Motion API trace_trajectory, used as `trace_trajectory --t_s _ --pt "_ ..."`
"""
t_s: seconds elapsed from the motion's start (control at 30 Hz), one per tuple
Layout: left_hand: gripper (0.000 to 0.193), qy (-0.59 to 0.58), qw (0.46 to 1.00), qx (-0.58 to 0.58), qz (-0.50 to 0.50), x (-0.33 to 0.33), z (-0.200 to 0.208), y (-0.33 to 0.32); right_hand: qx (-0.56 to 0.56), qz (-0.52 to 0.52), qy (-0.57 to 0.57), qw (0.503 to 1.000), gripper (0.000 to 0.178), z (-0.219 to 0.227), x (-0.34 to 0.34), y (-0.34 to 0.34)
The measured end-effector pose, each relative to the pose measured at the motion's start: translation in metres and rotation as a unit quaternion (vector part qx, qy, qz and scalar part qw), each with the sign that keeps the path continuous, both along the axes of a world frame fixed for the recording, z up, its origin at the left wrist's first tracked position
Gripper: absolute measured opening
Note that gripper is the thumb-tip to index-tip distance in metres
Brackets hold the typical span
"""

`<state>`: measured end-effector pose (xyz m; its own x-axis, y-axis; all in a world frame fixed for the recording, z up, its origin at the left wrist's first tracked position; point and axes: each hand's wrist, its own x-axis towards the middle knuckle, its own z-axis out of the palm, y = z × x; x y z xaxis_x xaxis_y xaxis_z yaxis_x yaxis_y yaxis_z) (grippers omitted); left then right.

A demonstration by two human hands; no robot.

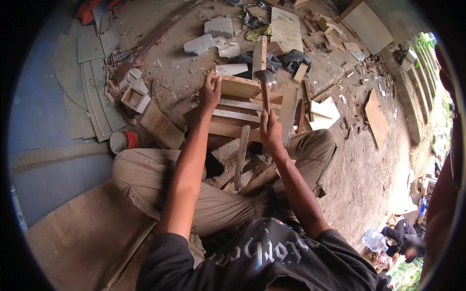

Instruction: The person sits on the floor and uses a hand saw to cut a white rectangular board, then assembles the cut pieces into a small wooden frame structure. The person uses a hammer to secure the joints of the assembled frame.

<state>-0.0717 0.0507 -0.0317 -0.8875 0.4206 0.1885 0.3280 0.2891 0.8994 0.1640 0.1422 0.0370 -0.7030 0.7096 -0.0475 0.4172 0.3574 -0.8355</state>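
My right hand point(272, 130) is closed round the wooden handle of a hammer point(265, 89). The hammer stands upright in the picture, its dark metal head in front of the frame's far board. My left hand point(210, 94) is closed at the far left corner of a slatted wooden frame point(225, 130), fingers pressed at the board's top edge. Whether a nail is between those fingers is too small to tell. The frame rests between my crossed legs, with pale slats across it and a wide panel point(290, 109) on its right side. A narrow wooden strip point(241, 157) leans against its near side.
Concrete blocks point(218, 27), black plastic point(294, 62) and wood scraps lie on the dirt floor ahead. At left are a small wooden box point(135, 99), a can with a red band point(130, 139) and stacked sheets point(94, 92). Another person point(405, 242) sits at far right.
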Motion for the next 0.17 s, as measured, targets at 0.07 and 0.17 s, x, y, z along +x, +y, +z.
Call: trace_trajectory --t_s 0.07,0.17 --pt "0.036 -0.032 0.999 0.023 0.027 -0.012 -0.001 0.003 0.025 0.002 -0.029 0.999 0.037 -0.01 -0.001 0.001" --pt "0.041 -0.046 0.998 -0.002 0.051 -0.02 -0.01 -0.003 0.007 -0.006 -0.041 0.999 0.034 -0.009 0.005 0.0"
